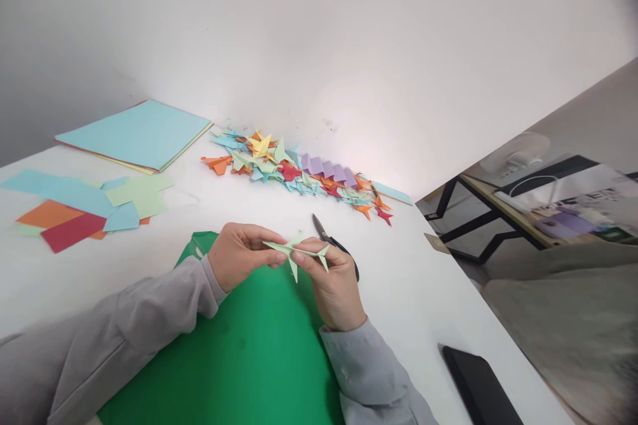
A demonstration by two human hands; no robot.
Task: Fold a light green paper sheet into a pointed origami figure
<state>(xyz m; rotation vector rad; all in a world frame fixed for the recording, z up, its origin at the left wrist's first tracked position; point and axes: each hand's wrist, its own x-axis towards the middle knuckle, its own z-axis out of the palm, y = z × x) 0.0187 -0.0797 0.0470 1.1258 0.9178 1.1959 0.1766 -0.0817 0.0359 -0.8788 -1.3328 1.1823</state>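
Between my two hands is a pale green folded paper airplane (294,252) with pointed wings and a forked tail. My left hand (242,252) pinches its pointed end between thumb and fingers. The thumb and fingers of my right hand (333,282) close on its body near the tail. Both hands are above a green sheet or bag (249,345) at the table's front. Partly behind my right hand lies a pair of scissors (323,231) with dark blades; its handles are mostly hidden.
Many small folded paper pieces (289,171) are heaped along the wall. A stack of coloured sheets (134,133) lies at the back left, cut paper pieces (74,232) in front of it. A black phone-like object (478,385) rests near the right edge; furniture (488,212) stands beyond.
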